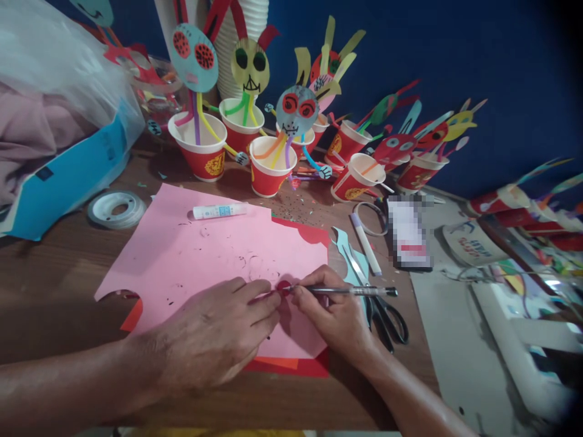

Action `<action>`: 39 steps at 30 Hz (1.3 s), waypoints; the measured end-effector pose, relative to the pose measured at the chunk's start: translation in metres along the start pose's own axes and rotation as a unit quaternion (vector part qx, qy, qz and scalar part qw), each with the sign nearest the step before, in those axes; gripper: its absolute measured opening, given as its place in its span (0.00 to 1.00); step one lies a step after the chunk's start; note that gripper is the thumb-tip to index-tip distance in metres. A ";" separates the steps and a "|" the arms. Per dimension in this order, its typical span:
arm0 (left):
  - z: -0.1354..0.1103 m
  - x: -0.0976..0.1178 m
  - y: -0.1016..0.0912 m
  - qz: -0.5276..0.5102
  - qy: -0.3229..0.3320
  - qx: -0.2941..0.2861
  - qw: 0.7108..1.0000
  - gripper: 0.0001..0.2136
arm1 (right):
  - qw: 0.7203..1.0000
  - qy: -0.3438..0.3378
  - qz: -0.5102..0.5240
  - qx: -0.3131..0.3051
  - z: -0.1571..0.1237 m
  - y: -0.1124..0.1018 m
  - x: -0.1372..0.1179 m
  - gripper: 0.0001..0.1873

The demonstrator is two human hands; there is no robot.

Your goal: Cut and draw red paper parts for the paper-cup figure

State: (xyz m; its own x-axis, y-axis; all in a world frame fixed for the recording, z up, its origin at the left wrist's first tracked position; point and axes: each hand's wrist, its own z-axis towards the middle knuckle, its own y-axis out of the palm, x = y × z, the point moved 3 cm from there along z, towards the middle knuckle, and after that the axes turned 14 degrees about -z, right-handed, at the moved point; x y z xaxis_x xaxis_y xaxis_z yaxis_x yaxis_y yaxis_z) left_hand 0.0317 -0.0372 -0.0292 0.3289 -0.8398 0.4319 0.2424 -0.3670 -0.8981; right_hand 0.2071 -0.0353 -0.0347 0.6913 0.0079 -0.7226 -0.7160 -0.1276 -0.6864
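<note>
My right hand (pixel 334 309) grips a black-and-clear pen (pixel 350 291), its tip at a small red paper circle (pixel 283 285). The fingertips of my left hand (pixel 223 328) pinch the left edge of that circle, just above a pink paper sheet (pixel 191 255). Small black marks and cut-outs dot the sheet, and red paper (pixel 314 367) shows from under it. A white glue stick (pixel 220 210) lies on the sheet's far part. Scissors with black handles (pixel 387 318) rest right of my right hand, over light-blue paper scraps (pixel 359 267).
Red-and-white paper cups (pixel 200 158) with paper-faced puppets stand along the back. A clear tape roll (pixel 117 209) and blue card (pixel 73 176) lie left. To the right are a white marker (pixel 365 244), another tape roll (pixel 371 218) and a blurred-out phone (pixel 409 233).
</note>
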 end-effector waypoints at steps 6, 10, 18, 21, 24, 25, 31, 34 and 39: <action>0.000 0.000 0.002 0.000 -0.001 -0.002 1.000 0.12 | 0.999 -0.016 -0.048 0.001 -0.001 0.000 0.001 0.05; 0.002 0.000 -0.003 0.002 -0.004 -0.006 1.000 0.12 | 0.995 -0.036 -0.092 0.006 -0.002 0.000 0.001 0.05; 0.002 0.000 -0.009 0.008 0.017 0.003 1.000 0.13 | 0.999 -0.017 -0.021 0.028 0.001 -0.005 -0.001 0.06; 0.000 -0.002 -0.006 -0.004 0.019 0.028 0.999 0.13 | 0.999 -0.009 -0.011 0.044 0.001 -0.007 0.000 0.05; 0.000 -0.002 -0.003 -0.011 0.020 0.035 0.999 0.12 | 0.999 -0.022 -0.028 0.031 0.000 -0.006 0.000 0.04; 0.000 -0.002 -0.002 -0.010 0.016 0.035 0.999 0.12 | 0.999 -0.026 -0.036 0.028 0.000 -0.005 0.000 0.04; -0.001 -0.002 -0.001 -0.009 0.011 0.013 1.000 0.14 | 0.997 -0.035 -0.067 0.032 -0.001 -0.002 0.002 0.05; -0.001 -0.002 -0.001 -0.011 0.004 -0.002 1.000 0.15 | 0.996 -0.032 -0.084 0.025 -0.001 -0.002 0.003 0.06; 0.000 0.000 -0.004 -0.015 0.007 -0.007 1.000 0.15 | 0.994 -0.037 -0.097 0.024 -0.002 -0.002 0.003 0.06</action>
State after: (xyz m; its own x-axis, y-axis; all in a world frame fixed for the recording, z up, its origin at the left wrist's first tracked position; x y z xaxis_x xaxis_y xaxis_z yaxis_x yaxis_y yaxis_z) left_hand 0.0308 -0.0352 -0.0253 0.3093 -0.8339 0.4571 0.2391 -0.3970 -0.8861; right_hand 0.2108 -0.0375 -0.0354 0.8093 0.1014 -0.5785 -0.5745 -0.0686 -0.8156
